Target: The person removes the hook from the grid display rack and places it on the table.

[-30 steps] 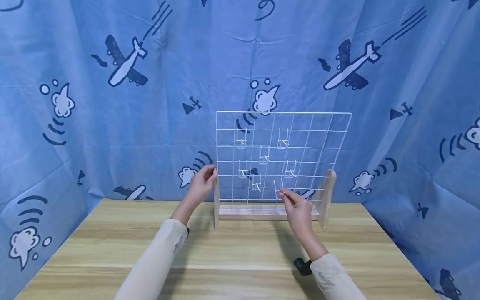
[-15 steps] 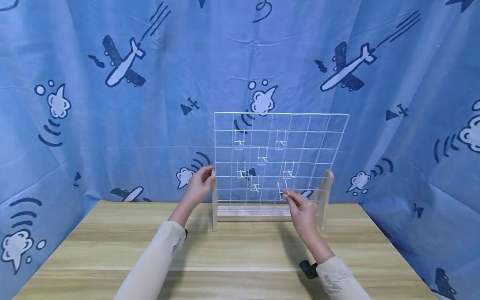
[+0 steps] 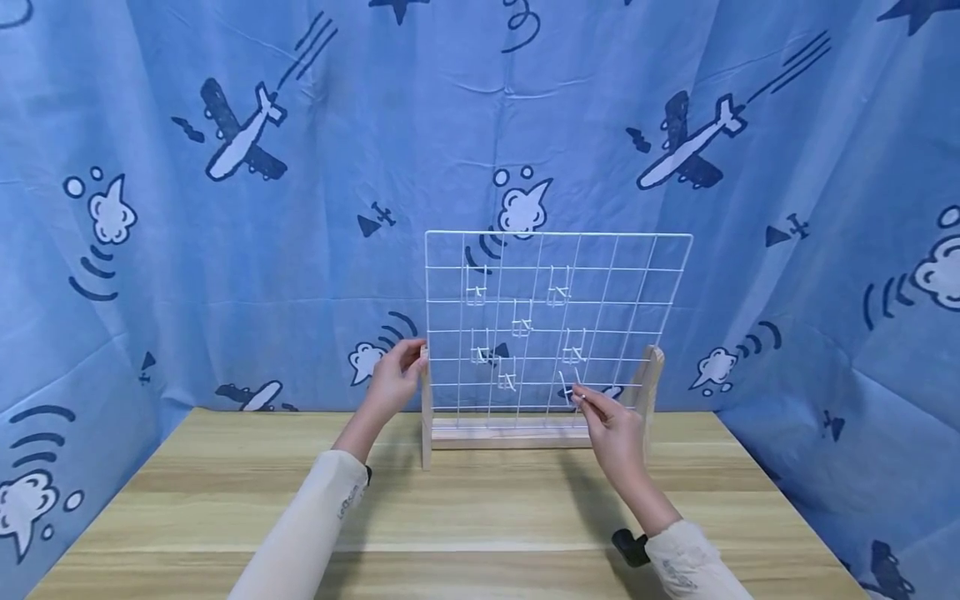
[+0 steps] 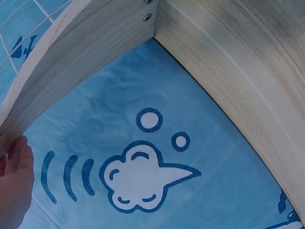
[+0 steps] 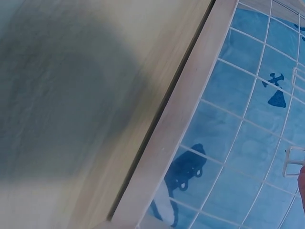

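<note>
The white hook (image 5: pixel 286 162) sits before the lower right part of the wire grid (image 3: pixel 551 332), its two prongs pointing up. My right hand (image 3: pixel 617 429) pinches it by its lower end between thumb and fingertips; I can't tell from here whether the prongs touch the wires. To seat it well, I judge that both prongs should stay level, pass over one horizontal wire together, and take a gentle downward pull before I let go. A tilt could leave one prong unseated.

My left hand (image 3: pixel 393 375) holds the top of the left upright (image 3: pixel 427 417), thumb and fingers curled to the wood. I'd keep that light, enough to stop the stand rocking.

Six other hooks hang on the grid; the nearest hung hook (image 3: pixel 573 357) is just above the held one, so I'd approach from below or from the side. The right upright (image 3: pixel 651 392) limits my wrist on that side, and the base bar (image 3: pixel 480 443) runs underneath. In front, the tabletop (image 3: pixel 480 517) gives plenty of room to draw back; behind, the patterned curtain (image 3: pixel 450 125) closes off the space.
</note>
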Demonstrator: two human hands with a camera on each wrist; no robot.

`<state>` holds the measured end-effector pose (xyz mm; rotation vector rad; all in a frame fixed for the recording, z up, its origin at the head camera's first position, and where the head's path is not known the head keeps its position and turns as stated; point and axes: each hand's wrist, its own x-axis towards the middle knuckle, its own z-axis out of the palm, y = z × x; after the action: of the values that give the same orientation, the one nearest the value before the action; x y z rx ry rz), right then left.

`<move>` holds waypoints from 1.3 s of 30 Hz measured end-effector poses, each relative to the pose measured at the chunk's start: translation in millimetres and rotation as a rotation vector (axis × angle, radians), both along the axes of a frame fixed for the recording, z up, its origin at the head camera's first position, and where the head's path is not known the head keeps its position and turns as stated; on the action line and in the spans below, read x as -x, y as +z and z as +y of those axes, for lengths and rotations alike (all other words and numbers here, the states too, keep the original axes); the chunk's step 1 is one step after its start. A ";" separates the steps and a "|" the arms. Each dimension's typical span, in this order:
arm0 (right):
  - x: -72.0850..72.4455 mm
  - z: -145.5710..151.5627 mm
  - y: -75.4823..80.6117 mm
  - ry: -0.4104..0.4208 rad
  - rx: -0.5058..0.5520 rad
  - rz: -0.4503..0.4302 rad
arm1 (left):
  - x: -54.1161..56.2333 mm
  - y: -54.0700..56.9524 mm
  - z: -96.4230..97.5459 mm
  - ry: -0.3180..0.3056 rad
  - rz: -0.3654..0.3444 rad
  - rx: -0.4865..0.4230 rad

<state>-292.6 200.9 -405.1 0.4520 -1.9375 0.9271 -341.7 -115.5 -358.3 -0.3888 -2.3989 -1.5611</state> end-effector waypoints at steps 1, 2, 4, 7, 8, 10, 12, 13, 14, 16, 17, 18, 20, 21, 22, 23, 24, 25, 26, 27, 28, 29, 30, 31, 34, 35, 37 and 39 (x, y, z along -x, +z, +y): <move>-0.2 0.7 0.1 0.015 0.009 0.001 | 0.1 0.3 -0.4 -0.004 0.004 0.003; -0.3 1.7 0.0 0.026 0.016 0.000 | 0.2 0.9 -0.6 -0.009 0.009 0.004; -0.6 3.8 0.1 0.048 0.020 -0.005 | 0.1 1.7 -1.2 -0.012 0.008 0.003; -1.8 8.4 -0.4 0.055 0.001 -0.010 | -0.3 2.1 -1.2 -0.013 -0.003 -0.001; -2.6 10.2 -0.8 0.050 -0.012 -0.010 | -0.2 1.5 -1.2 -0.013 -0.007 0.000; -3.9 14.0 -1.2 0.034 -0.047 0.004 | -0.4 0.8 -0.6 -0.018 -0.021 -0.004; -5.2 17.7 -0.9 0.016 -0.081 0.020 | 0.2 0.1 0.2 -0.024 -0.014 -0.005; -5.5 19.4 -0.8 0.007 -0.100 0.030 | 0.6 -0.5 0.6 -0.025 -0.007 -0.003; -5.9 21.1 -1.0 -0.005 -0.117 0.038 | 1.0 -0.8 1.0 -0.025 0.000 -0.006; -6.2 24.3 -1.8 -0.008 -0.140 0.053 | 1.6 -1.3 1.5 -0.023 0.012 -0.008; -6.4 25.6 -2.3 -0.005 -0.149 0.058 | 2.0 -1.4 1.5 -0.019 0.019 -0.009; -6.6 26.9 -3.2 -0.001 -0.160 0.065 | 2.2 -1.5 1.3 -0.018 0.027 -0.007; -6.9 29.6 -6.0 0.010 -0.176 0.077 | 2.3 -1.3 0.6 -0.015 0.018 -0.014; -7.2 30.7 -7.3 0.017 -0.182 0.083 | 2.1 -1.4 0.1 -0.013 0.013 -0.012; -7.6 31.8 -8.7 0.019 -0.193 0.087 | 1.9 -1.2 -0.2 -0.012 0.004 -0.014; -8.0 32.9 -9.9 0.020 -0.202 0.092 | 1.5 -1.2 -0.6 -0.012 -0.001 -0.013; -8.4 34.0 -11.0 0.020 -0.212 0.096 | 1.0 -1.1 -0.9 -0.012 -0.007 -0.010; -9.1 35.3 -12.2 0.020 -0.222 0.097 | 0.6 -1.5 -0.8 -0.010 -0.015 -0.011; -9.8 36.4 -13.3 0.018 -0.232 0.102 | 0.2 -1.8 -0.6 -0.009 -0.016 -0.007; -10.4 37.7 -14.3 0.016 -0.241 0.103 | -0.1 -2.2 -0.4 -0.007 -0.018 -0.005; -11.0 39.0 -15.1 0.015 -0.247 0.100 | -0.4 -2.5 -0.1 -0.006 -0.017 -0.004; -11.3 40.4 -15.8 0.016 -0.254 0.102 | -0.6 -2.8 0.1 -0.006 -0.016 -0.001; -11.4 41.7 -16.7 0.015 -0.264 0.106 | -0.8 -2.9 0.3 -0.005 -0.014 0.000; -11.5 42.8 -17.5 0.016 -0.272 0.107 | -0.9 -3.0 0.4 -0.005 -0.013 0.001; -11.2 46.5 -20.1 0.020 -0.296 0.104 | -0.7 -3.2 0.2 -0.006 -0.005 0.001; -11.0 47.4 -21.0 0.022 -0.307 0.103 | -0.5 -3.2 -0.1 -0.006 -0.003 0.002; -10.8 48.9 -22.7 0.028 -0.322 0.085 | 0.0 -3.2 -0.6 -0.008 0.002 0.004; -10.9 50.0 -24.4 0.029 -0.342 0.075 | 0.7 -3.4 -1.4 -0.010 0.001 0.004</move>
<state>-281.7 251.0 -429.4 0.7031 -2.0305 0.5860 -342.4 -116.9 -361.6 -0.4032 -2.4038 -1.5602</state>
